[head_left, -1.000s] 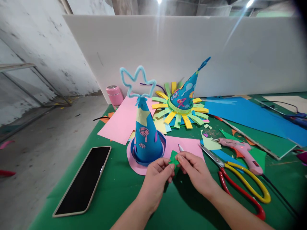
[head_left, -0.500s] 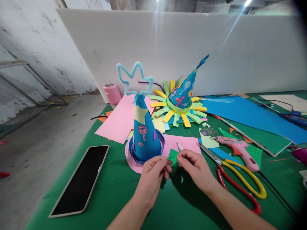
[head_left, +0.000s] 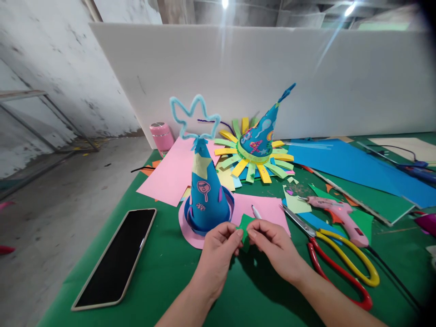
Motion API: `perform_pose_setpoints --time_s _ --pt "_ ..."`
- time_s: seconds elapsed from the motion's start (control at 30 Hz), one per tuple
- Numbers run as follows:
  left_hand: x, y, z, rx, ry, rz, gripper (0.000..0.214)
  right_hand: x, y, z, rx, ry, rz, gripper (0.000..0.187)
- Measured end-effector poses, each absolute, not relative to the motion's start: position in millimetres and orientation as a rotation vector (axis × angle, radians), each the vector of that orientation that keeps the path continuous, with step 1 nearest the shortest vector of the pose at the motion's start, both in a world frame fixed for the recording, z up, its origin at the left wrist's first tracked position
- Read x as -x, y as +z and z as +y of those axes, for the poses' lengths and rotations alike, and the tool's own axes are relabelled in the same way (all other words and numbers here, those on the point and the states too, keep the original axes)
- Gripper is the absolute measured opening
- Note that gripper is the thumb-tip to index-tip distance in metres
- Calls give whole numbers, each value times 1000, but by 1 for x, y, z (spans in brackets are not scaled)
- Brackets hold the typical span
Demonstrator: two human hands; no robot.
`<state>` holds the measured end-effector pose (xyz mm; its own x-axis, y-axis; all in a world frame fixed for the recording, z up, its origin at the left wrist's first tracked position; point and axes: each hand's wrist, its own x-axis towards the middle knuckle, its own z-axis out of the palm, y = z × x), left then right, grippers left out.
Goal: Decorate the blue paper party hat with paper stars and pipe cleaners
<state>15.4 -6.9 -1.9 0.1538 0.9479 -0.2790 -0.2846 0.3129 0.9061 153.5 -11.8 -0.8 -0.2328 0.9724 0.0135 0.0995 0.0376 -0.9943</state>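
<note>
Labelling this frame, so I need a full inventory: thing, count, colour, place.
green paper: at least 1 piece, green, between both hands
star-topped cone hat: 1, blue, pink brim, beyond left hand
fringed cone hat: 1, blue, yellow and green fringe, further back
marker: 1, white, partly hidden, beyond right hand
scissors: 1 pair, red and yellow handles, right
glue gun: 1, pink, beyond scissors
smartphone: 1, black, pale case, left
lidded flask: 1, pink, back left
paper sheets and scraps: many, mixed colours, across tabletop
table cover: 1, green, underneath
board: 1, white, behind table
left hand: 1, bare, centre
right hand: 1, bare, right of centre
</note>
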Motion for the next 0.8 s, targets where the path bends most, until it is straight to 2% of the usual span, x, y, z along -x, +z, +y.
perform_pose_setpoints --time_s 0.17,0.4,0.7,0.8 --pt "-15 -2 -7 -858 1038 1067 18 -154 -2 -12 1150 1356 -1418 24" --pt "-18 -2 -9 -922 1032 1086 18 -153 -2 -11 1205 1179 -1452 19" --pt "-16 3 -11 -837 1081 1048 15 -161 -7 -12 1172 561 -1639 7" --pt "-16 6 -12 -789 1100 955 17 -163 -4 -14 1046 334 -1828 16"
